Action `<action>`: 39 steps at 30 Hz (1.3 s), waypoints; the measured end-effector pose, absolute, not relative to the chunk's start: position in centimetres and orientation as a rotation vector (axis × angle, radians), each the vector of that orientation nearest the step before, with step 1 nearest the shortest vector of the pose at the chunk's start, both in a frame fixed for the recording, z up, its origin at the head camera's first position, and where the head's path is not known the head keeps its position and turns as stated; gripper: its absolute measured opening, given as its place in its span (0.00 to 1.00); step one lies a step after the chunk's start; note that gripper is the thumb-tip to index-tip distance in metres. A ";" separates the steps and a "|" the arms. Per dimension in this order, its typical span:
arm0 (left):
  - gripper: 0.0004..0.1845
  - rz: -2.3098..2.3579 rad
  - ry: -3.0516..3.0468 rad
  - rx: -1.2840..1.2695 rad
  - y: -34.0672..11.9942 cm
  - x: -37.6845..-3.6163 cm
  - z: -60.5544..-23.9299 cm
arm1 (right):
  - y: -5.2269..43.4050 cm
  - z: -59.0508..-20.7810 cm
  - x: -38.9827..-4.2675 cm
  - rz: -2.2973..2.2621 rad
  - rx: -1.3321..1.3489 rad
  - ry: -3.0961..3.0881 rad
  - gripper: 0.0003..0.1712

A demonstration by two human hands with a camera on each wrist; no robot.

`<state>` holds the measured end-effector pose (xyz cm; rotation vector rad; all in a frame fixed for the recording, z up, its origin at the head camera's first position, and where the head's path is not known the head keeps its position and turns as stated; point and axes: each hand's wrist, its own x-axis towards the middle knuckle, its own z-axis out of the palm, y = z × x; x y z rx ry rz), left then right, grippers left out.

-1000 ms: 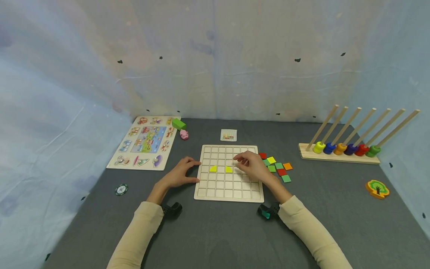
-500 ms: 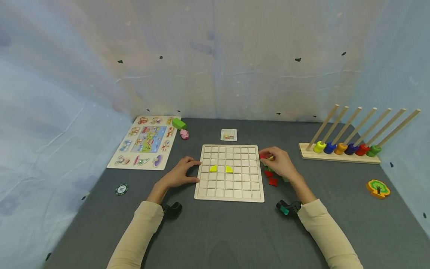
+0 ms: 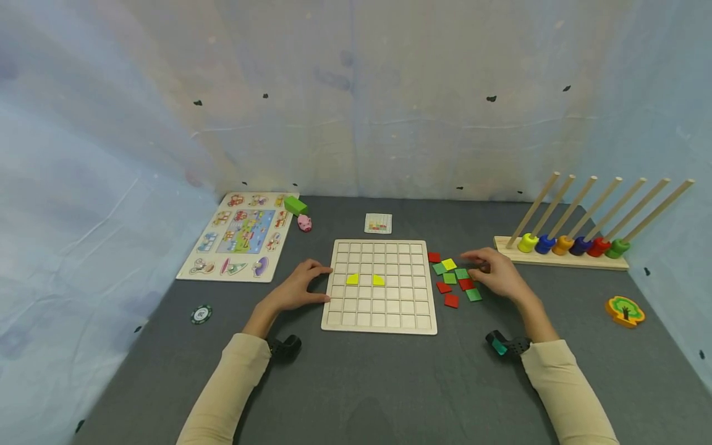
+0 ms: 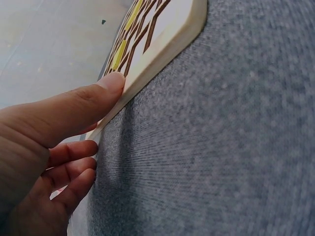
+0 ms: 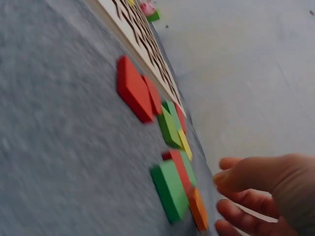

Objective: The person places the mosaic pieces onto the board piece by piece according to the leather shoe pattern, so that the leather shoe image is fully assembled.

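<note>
A pale wooden grid board (image 3: 406, 307) lies mid-table, with two yellow corner-cut tiles (image 3: 379, 280) in its cells. At its left edge rests my left hand (image 3: 299, 287), thumb and fingers spread; the left wrist view shows the thumb (image 4: 110, 84) touching the rim. My right hand (image 3: 497, 274) hovers at the right side of a group of loose tiles, fingers loosely bent with nothing between them. Among the tiles are red (image 3: 452, 301), green (image 3: 474, 295) and yellow (image 3: 449, 264) ones. An orange tile (image 5: 198, 209) shows beneath the right fingers in the right wrist view; the hand hides it in the head view.
Behind the board lies a small pattern card (image 3: 378, 223). A picture puzzle board (image 3: 191, 266), green block (image 3: 295, 205) and pink pig (image 3: 304, 223) stand at the left back, a poker chip (image 3: 201, 314) nearer. Rightward are a peg rack (image 3: 562, 262) and a tree piece (image 3: 625, 312).
My right hand has moved rightward from above the board, across the loose tiles, to their right side, uncovering red tiles beside the board. The left hand has stayed at the board's edge.
</note>
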<state>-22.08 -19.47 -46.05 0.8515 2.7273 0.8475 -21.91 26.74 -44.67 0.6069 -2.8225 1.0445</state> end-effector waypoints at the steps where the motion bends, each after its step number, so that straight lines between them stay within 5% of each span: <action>1: 0.35 0.846 2.728 0.856 -19.5 -22.1 -46.1 | 27.0 -44.7 -21.9 1.042 0.623 -2.834 0.20; 28: 0.35 0.851 2.720 0.863 -19.5 -22.0 -46.0 | 29.1 -46.2 -23.1 0.903 0.636 -2.924 0.16; 39: 0.35 0.853 2.729 0.872 -19.5 -22.0 -46.0 | 24.1 -45.3 -23.1 1.095 0.763 -2.737 0.17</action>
